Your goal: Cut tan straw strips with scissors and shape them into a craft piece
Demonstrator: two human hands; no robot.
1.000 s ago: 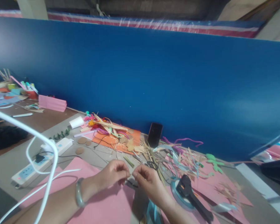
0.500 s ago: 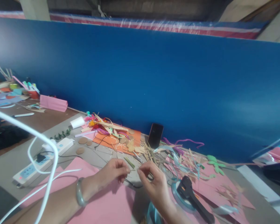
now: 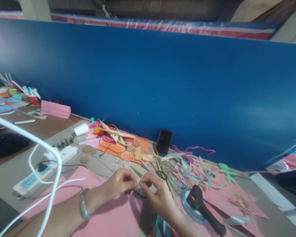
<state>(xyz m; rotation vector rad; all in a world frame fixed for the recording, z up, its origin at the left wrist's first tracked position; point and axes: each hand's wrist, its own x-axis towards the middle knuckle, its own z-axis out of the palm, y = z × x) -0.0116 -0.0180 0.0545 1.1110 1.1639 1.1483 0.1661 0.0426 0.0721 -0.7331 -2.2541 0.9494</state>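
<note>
My left hand (image 3: 123, 182), with a pale bangle (image 3: 84, 204) on its wrist, is pinched closed above the pink paper (image 3: 115, 217). Facing it, my right hand (image 3: 156, 191) also pinches thumb and forefinger together, its fingertips almost meeting the left ones. Whatever lies between the fingertips is too small to make out. Just behind the hands are a short green stem piece (image 3: 136, 171) and dry stalks (image 3: 160, 164). Beside my right wrist lie a black glue gun (image 3: 204, 209) and a roll of light blue ribbon (image 3: 187, 205).
A white power strip (image 3: 44, 172) with white cables (image 3: 48, 144) lies at left. A phone (image 3: 164, 142) leans on the blue partition (image 3: 150, 82). Orange paper (image 3: 143, 144) carries scraps and strips. A green pipe-cleaner shape (image 3: 227, 171) and pink sheets (image 3: 256, 210) are at right.
My right hand has moved left, bringing its fingertips up to those of my left hand. The left hand has shifted only slightly.
</note>
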